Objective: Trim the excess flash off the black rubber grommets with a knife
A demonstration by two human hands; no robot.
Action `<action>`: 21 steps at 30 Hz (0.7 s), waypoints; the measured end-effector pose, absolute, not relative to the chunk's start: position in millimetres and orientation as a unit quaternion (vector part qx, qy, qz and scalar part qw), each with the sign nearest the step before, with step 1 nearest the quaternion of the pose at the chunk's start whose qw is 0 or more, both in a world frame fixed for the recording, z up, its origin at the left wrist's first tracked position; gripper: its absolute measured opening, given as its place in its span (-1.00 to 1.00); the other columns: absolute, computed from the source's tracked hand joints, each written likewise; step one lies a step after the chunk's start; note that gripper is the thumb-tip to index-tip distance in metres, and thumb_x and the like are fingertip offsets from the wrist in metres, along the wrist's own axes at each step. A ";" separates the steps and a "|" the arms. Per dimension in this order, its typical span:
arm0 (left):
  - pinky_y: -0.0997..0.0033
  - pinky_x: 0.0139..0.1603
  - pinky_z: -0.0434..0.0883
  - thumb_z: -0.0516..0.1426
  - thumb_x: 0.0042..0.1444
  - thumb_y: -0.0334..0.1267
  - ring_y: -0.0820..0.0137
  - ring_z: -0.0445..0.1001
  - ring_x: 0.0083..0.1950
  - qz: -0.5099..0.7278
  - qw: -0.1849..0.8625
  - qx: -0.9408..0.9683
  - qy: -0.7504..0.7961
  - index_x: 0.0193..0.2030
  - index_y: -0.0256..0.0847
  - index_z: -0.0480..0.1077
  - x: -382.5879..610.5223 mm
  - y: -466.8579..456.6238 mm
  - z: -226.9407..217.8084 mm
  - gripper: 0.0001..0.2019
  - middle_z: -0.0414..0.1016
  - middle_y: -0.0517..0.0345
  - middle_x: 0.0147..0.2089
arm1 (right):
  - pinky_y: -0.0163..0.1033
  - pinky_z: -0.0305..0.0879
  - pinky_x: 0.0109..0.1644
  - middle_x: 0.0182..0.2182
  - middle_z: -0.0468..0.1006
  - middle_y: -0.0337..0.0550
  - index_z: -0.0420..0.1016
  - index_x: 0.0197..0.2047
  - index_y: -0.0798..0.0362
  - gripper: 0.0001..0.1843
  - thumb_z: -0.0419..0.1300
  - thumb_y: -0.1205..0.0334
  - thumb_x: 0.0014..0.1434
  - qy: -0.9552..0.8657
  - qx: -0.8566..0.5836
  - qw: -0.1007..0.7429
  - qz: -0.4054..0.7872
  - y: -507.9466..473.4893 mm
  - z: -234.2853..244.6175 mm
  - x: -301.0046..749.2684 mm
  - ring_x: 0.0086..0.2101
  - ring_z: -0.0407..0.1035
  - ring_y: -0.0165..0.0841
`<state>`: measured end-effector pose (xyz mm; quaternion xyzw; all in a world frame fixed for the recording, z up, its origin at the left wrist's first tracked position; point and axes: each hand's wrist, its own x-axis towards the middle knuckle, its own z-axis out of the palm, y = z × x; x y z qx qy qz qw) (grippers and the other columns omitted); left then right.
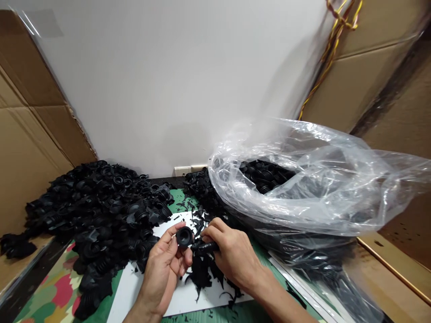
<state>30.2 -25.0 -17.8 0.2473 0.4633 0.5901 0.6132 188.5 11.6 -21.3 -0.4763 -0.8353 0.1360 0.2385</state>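
My left hand [164,264] pinches a black ribbed rubber boot [184,236] between thumb and fingers, its round opening facing up. My right hand [232,253] is closed around a small dark tool or rubber piece [204,246] whose tip meets the boot's rim; I cannot make out what it is. Both hands hover over a white board [134,287] strewn with black rubber trimmings [202,273]. A large heap of black rubber boots [101,211] lies to the left of my hands.
A clear plastic bag [319,188] holding more black boots [266,175] sits at the right. Cardboard panels [30,134] flank both sides, with a white wall behind. A colourful patterned mat [57,296] covers the near left table. Yellow and red wires [332,49] hang at the upper right.
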 end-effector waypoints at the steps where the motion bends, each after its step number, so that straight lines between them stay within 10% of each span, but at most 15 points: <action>1: 0.63 -0.64 0.14 0.29 -0.08 -0.15 0.51 0.29 -0.60 0.586 0.613 0.251 0.466 -0.06 -0.26 0.43 30.0 -25.2 -17.9 -0.57 0.41 0.16 -0.62 | -0.35 0.13 -0.41 -0.27 0.52 -0.22 0.50 -0.26 0.01 -0.62 0.07 0.60 -0.07 -0.822 -0.491 0.246 0.148 12.5 -20.4 189.3 -0.39 0.44 -0.39; 21: 0.62 -0.65 0.21 0.36 -0.24 -0.26 0.55 0.30 -0.66 0.581 0.566 0.295 0.505 -0.20 -0.31 0.43 30.5 -26.3 -22.5 -0.59 0.47 0.17 -0.59 | -0.35 0.24 -0.28 -0.32 0.55 -0.21 0.54 -0.30 -0.01 -0.67 0.09 0.56 -0.01 -0.745 -0.577 0.280 0.184 22.0 -19.0 192.3 -0.31 0.46 -0.34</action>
